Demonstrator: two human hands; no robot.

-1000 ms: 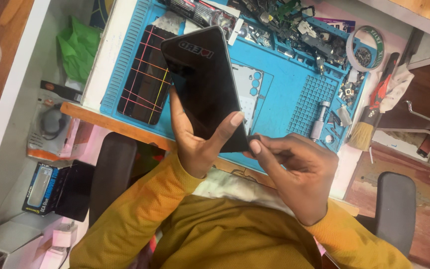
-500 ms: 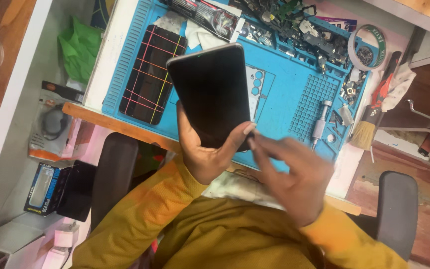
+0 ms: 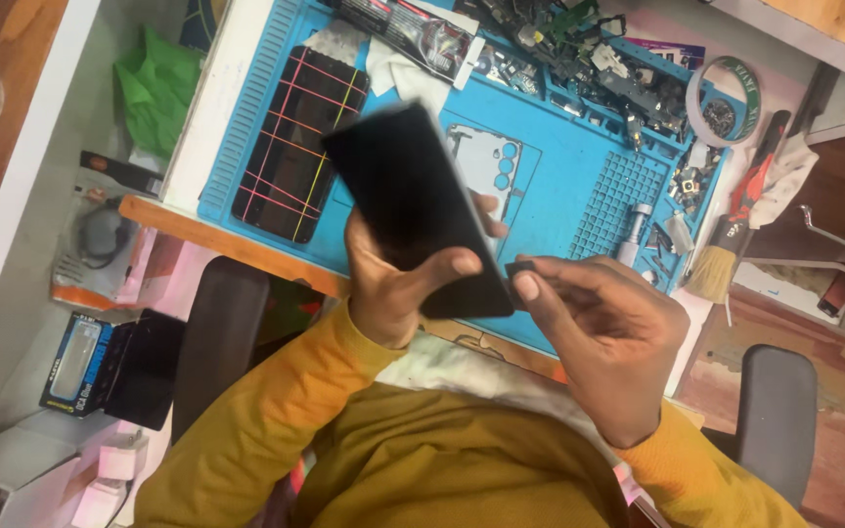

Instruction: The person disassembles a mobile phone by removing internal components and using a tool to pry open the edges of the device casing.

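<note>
My left hand [image 3: 398,284] grips a black smartphone [image 3: 413,200] by its lower end, thumb across the glass, holding it tilted over the blue work mat [image 3: 559,186]. My right hand [image 3: 603,318] is beside the phone's lower corner, pinching a small dark pick-like piece [image 3: 518,270] between thumb and forefinger, touching or almost touching the phone's edge. A second dark phone screen with coloured lines [image 3: 295,142] lies flat on the mat's left part.
Loose phone parts and tools [image 3: 589,59] crowd the mat's far edge. A tape roll [image 3: 726,103], red-handled tool [image 3: 757,176], brush [image 3: 721,259] and small metal cylinder [image 3: 635,230] lie right. A green bag [image 3: 158,88] and boxes [image 3: 75,362] sit left.
The phone has tilted and turned in my left hand, its top swinging left. My right hand has drawn slightly away from the lower corner, still pinching the small dark piece.
</note>
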